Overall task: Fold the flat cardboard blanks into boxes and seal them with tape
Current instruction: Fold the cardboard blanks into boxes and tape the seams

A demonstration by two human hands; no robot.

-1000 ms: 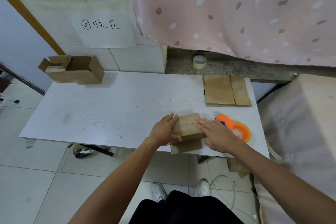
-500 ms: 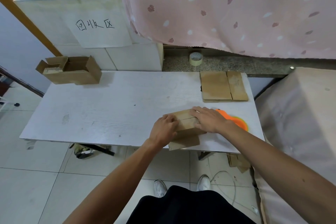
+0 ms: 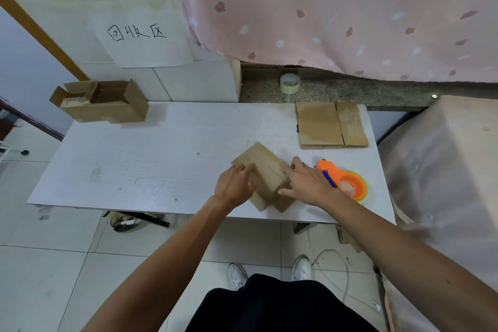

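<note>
Both hands rest on a small brown cardboard box (image 3: 265, 170) near the front edge of the white table (image 3: 151, 159): the left hand (image 3: 235, 183) presses its spread fingers against the box's left side, and the right hand (image 3: 307, 183) lies flat with fingers extended over the right part of its top — neither is curled into a firm grasp, more a steadying press. The box sits skewed, one corner pointing away from the person, with its lower flaps splayed out toward the table edge. Just beside the right hand, touching its outer side or nearly so, lies an orange plastic tape dispenser (image 3: 343, 182). Further back on the right is a stack of flat brown cardboard blanks (image 3: 331, 124), and beyond it a roll of pale tape (image 3: 290, 83) on the speckled stone ledge. At the far left corner sits an open brown cardboard carton (image 3: 105, 102). The risk, as I judge it, is that the unsealed flaps spring open once either palm lifts for the dispenser — or that the box, so near the edge, slides off under sideways pressure.
</note>
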